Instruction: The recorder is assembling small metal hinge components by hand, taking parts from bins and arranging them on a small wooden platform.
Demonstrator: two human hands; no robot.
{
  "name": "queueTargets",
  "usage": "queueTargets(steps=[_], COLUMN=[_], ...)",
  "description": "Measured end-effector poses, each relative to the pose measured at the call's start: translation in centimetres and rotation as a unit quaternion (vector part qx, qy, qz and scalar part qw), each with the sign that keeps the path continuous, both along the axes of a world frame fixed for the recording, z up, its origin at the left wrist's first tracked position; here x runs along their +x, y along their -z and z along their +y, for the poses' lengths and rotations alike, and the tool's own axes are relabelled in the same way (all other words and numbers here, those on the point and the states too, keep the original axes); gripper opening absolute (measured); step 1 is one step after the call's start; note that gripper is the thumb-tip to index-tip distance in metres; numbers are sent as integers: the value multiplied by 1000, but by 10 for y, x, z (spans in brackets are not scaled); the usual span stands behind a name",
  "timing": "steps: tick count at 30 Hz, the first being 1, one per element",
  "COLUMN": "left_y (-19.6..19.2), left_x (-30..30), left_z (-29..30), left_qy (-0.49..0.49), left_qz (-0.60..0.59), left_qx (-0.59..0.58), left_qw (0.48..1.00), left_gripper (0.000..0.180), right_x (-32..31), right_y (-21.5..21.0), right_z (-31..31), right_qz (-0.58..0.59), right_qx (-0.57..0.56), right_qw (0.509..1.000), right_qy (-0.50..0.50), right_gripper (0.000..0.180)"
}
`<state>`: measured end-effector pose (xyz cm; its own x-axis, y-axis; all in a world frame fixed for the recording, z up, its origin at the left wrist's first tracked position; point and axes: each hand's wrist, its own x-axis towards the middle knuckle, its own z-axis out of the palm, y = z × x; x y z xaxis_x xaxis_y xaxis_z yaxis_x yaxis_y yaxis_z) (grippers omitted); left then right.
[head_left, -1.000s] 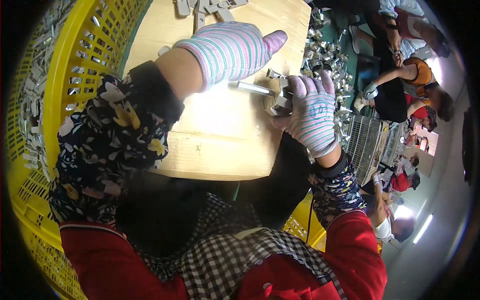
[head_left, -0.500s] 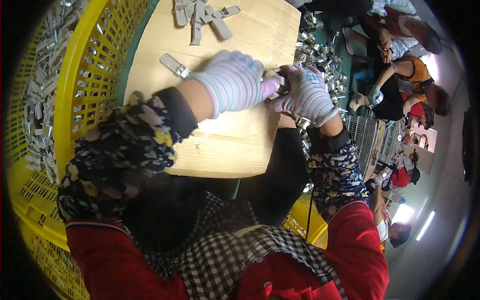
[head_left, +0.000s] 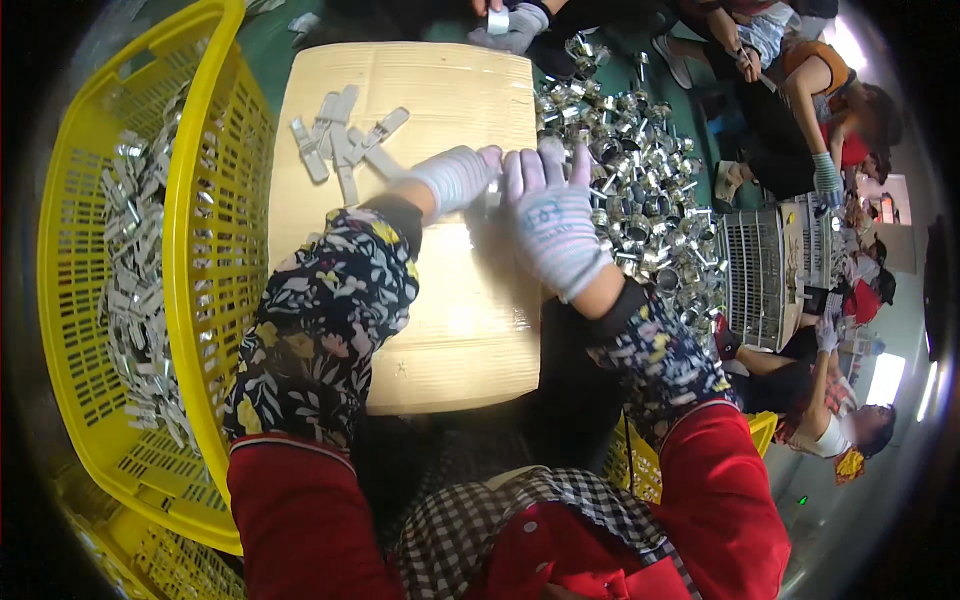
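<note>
Both hands wear striped knit gloves and are above a cardboard sheet (head_left: 450, 345). My left hand (head_left: 450, 183) is closed near the middle of the sheet, its fingertips close to my right hand; a small shiny bit shows below them, too blurred to name. My right hand (head_left: 555, 225) is at the sheet's right edge, fingers stretched out and apart, pointing away from me. Any small thing under its palm is hidden. Several grey plastic levers (head_left: 345, 140) with metal clips lie in a loose cluster beyond my left hand.
A yellow plastic basket (head_left: 185, 250) on the left holds many grey levers with metal parts (head_left: 140, 270). Right of the sheet spreads a heap of shiny metal cup-shaped parts (head_left: 640, 170). Grey crates (head_left: 755, 280) stand farther right, where co-workers sit. Another person's gloved hand (head_left: 512, 30) is beyond the sheet.
The view has shifted. The dark-and-metal piece earlier between my hands no longer shows there. My right hand's fingers have opened out. The single lever beside my left hand is no longer seen there.
</note>
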<state>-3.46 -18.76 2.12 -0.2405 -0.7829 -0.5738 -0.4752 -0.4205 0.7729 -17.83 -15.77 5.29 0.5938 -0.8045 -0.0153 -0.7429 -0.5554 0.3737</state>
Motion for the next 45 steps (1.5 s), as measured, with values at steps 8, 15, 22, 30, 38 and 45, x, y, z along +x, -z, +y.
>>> queueTargets(steps=[8,15,22,30,38,45], left_y=[-25,-12,-10,-2,4,-15], left_x=[-2,18,6,-6,-34,-45], left_z=[3,-78,-77,10,177,231], left_qy=[63,-38,54,90,76,157], left_qz=[-249,-8,-250,-298,-247,-249], left_qx=[-280,40,-216,-246,-227,-256], left_qw=[925,998,942,918,939,921], left_gripper=[62,43,55,40,50,38], right_x=[12,25,28,26,-13,-41], right_y=[-35,-2,-32,-55,-38,-49], right_z=[-95,-91,-150,-69,87,162], right_qz=[20,-15,-32,100,30,-25], right_qx=[423,82,303,313,352,328], right_qw=[902,996,951,944,935,944], right_qy=[79,-18,47,10,24,29], right_gripper=[66,58,53,68,69,63])
